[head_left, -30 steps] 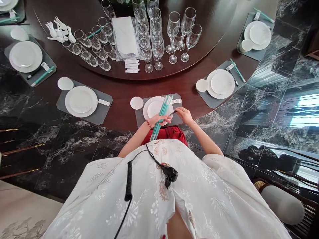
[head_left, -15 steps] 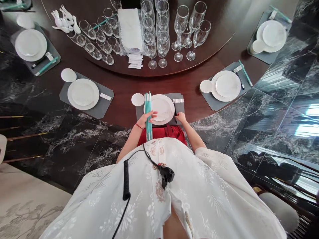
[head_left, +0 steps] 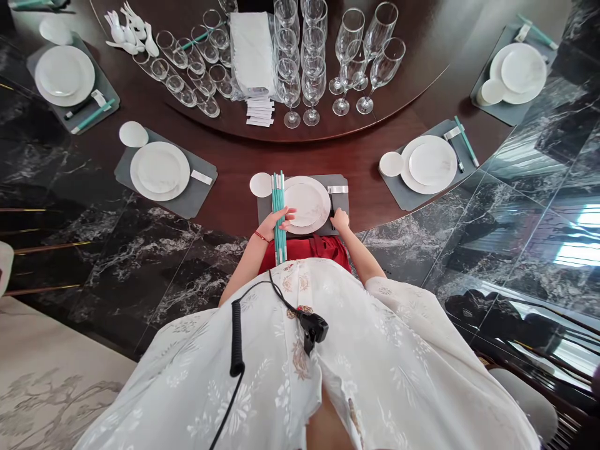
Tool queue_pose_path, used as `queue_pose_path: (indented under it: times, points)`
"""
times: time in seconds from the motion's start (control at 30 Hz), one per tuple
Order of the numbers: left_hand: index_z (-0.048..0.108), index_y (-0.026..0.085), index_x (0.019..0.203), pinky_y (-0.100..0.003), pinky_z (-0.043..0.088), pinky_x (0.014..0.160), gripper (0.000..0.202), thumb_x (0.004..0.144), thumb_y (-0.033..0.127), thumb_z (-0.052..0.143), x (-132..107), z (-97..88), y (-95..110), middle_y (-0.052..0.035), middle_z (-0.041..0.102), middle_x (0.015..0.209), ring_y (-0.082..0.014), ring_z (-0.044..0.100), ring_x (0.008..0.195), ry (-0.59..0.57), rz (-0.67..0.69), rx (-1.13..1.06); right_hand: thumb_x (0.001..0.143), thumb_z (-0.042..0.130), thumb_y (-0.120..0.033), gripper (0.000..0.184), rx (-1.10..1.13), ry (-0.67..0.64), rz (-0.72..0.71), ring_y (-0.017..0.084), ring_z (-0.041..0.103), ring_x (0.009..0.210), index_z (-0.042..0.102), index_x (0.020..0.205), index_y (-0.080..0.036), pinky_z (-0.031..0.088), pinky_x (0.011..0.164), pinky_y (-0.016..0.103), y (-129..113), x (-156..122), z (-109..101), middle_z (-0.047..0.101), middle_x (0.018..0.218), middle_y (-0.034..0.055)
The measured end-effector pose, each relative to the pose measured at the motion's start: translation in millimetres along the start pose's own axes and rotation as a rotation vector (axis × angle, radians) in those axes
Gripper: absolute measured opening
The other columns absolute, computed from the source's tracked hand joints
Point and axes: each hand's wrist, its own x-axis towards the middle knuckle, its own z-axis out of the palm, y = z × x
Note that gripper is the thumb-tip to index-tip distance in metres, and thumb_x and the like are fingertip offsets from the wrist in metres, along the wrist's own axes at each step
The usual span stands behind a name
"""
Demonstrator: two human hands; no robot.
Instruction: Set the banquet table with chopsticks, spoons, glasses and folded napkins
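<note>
So the left hand is pressed down on a bundle of teal chopsticks, grip closed over it, with the fingers reaching across onto a white plate. The bundle lies straight across a gray placemat, just beside a small round white dish, and pokes out past the mat's near edge. There's a red bracelet on that wrist.

The right hand sits curled on the other side of the plate, right at a dark utensil below a white paper band. Honestly can't tell if it has hold of that thing.

All this is on a dark wood surface, with more place settings around it. Further out, a turntable carries champagne flutes, tumblers and napkins.
</note>
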Motion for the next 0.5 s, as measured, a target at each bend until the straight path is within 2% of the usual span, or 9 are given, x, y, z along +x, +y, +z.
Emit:
queue_pose_path:
  times: [0.13,0.37,0.5]
  points:
    - [0.073,0.007,0.097,-0.011,0.032,0.039,0.021,0.097,0.028,0.069,-2,-0.8,0,-0.0036,0.065,0.074,0.0015,0.043,0.042,-0.010,0.010,-0.013,0.097,0.057,-0.013,0.034,0.008,-0.022,-0.021,0.030,0.067,0.118,0.061,0.129,-0.005,0.053,0.095,0.034,-5,-7,1,0.066,0.128,0.0261]
    - [0.072,0.006,0.098,-0.012,0.031,0.039,0.023,0.096,0.029,0.072,-2,4.3,3,-0.0032,0.065,0.073,0.0017,0.043,0.042,-0.008,0.038,-0.023,0.097,0.056,-0.013,0.033,0.016,-0.030,-0.009,0.028,0.066,0.118,0.060,0.129,-0.005,0.051,0.093,0.032,-10,-17,-5,0.066,0.127,0.0245]
    - [0.071,0.008,0.100,-0.014,0.031,0.041,0.025,0.094,0.032,0.074,-2,15.2,5,-0.0013,0.064,0.072,0.0011,0.043,0.043,-0.031,0.093,-0.004,0.096,0.061,-0.016,0.032,0.019,-0.036,-0.011,0.027,0.066,0.116,0.061,0.127,-0.008,0.051,0.093,0.032,-9,-24,-11,0.067,0.127,0.0229]
